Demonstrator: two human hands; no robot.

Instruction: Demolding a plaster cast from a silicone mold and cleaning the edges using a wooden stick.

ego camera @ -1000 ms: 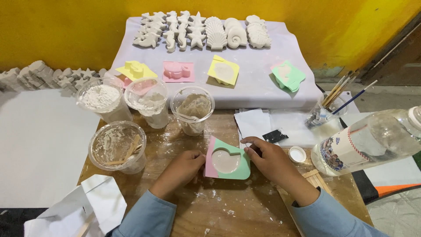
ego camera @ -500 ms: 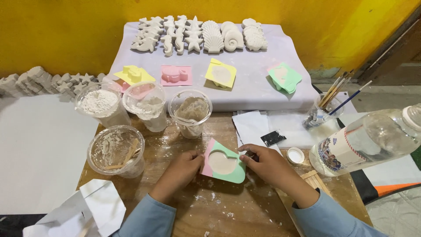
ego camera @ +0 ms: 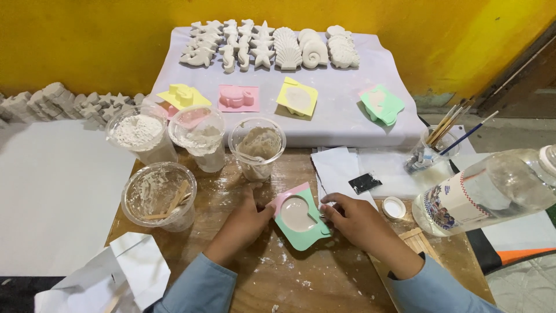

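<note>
— Where is the mould, and who has hold of it?

— The pink-and-green mould lies flat on the wooden worktop, just in front of the person. Its round hollow is filled with pale wet plaster. The left hand presses fingertips against its left edge; the right hand closes on its right edge, thumb and fingers pinching the rim.

— So each grip is closed on it?

— The right grip is, fingers curled tight on the rim. The left grip is looser: fingers bent and touching the side, but I cannot tell whether they clasp it.

— What stands around?

— Behind the mould, a clear cup smeared with plaster; left of it two cups of white powder; nearer the left hand, a cup with wooden sticks. To the right lies a clear plastic bottle on its side, its white cap near the right hand. Farther back, a pale cloth carries other coloured moulds and a row of white plaster casts.
</note>
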